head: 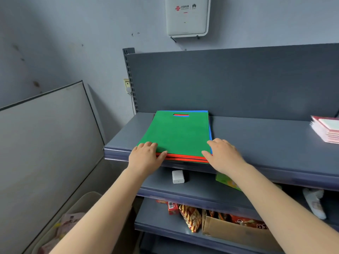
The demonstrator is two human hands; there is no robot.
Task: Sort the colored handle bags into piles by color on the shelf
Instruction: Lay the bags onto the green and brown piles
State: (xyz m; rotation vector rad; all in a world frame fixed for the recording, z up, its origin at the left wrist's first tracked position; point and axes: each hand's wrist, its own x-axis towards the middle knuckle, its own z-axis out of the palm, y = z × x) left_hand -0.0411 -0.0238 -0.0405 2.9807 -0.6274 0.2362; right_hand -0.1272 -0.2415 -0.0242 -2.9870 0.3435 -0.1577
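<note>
Left hand [145, 158] rests on the near-left corner of the green bag [178, 133], fingers curled on top and thumb at the front edge by the red layers [183, 158]; looks like a light pinch on that corner, not certain. The stack sits unsorted on the top shelf [266, 143], near its left end, front edge flush with the shelf lip. Green is on top, red shows beneath at the front and through the handle cutout [181, 115], blue [210, 132] peeks out along the right side. Right hand [221, 154] lies flat on the near-right corner, fingers relaxed and spread, thumb at the front edge. Both hands are touching the stack, one per front corner. Step in hand: peel off the green bag alone. My call: separate only the top layer with a thumb, hold the rest down with the other hand, then start the green pile on the bare shelf to the right, short of the booklets [326, 131].
</note>
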